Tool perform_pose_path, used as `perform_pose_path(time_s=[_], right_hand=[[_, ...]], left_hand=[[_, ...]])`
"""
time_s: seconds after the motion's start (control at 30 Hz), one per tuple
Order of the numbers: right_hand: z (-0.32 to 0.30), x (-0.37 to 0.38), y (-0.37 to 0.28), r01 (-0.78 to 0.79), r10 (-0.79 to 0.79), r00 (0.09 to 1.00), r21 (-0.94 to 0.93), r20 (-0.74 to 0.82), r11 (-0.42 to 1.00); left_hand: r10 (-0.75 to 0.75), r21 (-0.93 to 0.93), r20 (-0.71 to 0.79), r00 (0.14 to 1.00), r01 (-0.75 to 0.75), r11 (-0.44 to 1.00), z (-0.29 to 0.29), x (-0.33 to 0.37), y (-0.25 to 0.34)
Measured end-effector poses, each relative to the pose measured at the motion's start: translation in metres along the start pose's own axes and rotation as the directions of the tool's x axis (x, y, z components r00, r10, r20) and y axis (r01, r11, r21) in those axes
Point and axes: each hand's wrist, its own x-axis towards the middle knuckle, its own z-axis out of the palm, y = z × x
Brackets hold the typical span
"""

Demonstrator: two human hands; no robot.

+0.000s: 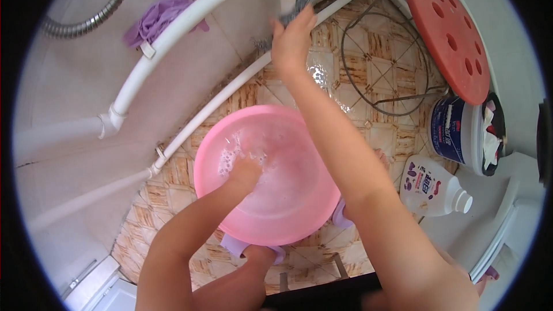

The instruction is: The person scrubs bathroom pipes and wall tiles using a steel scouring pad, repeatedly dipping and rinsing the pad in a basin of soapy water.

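Note:
A round pink basin (208,210) of cloudy water stands on the floor in front of me. My left hand (246,173) is dipped in the water at the left of the basin, by a patch of white suds. Water hides its fingers and whatever they may touch. Stretched forward past the basin, my right hand (294,40) is beside a white pipe at the wall. A dark grey, bristly-looking thing (296,10) lies between its thumb and fingers, and a bit of it sticks out to the left. Its kind cannot be made out.
A purple cloth (158,18) hangs behind the curved white pipe (190,14). On the right are a round wire rack (377,102), a red stool top with holes (452,40), a blue-and-white bucket (455,129) with rubbish and a white bottle (429,187). The tiled floor is wet.

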Motion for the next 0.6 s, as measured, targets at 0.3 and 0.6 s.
perform_pose_path(time_s=[0.3, 0.6], right_hand=[[-0.020, 0.009, -0.048, -0.112, 0.108, 0.994, 0.164, 0.032, 0.980], [-0.059, 0.043, -0.015, 0.001, 0.001, 0.999, 0.063, -0.036, 0.998]], left_hand=[[-0.042, 0.121, 0.136, 0.990, 0.026, 0.992, -0.015, -0.001, 0.007], [-0.029, 0.180, 0.064, 0.997, 0.017, 0.983, 0.001, 0.002, 0.003]])
